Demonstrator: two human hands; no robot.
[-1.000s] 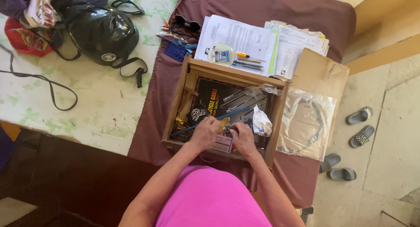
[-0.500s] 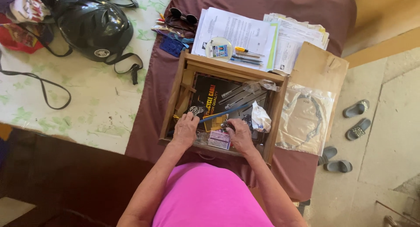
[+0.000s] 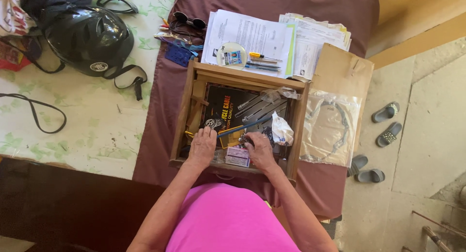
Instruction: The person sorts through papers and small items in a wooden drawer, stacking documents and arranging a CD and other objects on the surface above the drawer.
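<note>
With the left hand (image 3: 202,146) flat, grip empty, and the right hand (image 3: 259,150) pinching small metal bits (image 3: 246,140), the blue rod (image 3: 242,127) at twelve o'clock could have snagged and scattered the wooden drawer (image 3: 184,111)'s clutter.

A black helmet (image 3: 90,41) lies on green-leaf-patterned white cloth (image 3: 97,121); the wooden drawer (image 3: 182,121) sits on maroon cloth (image 3: 160,111).

The wooden drawer (image 3: 187,109) is packed with a black packet (image 3: 228,106), a blue stick (image 3: 242,127) and a white bag (image 3: 281,129). Its walls hem both hands in. The green counter (image 3: 92,121) to the left has open room.
</note>
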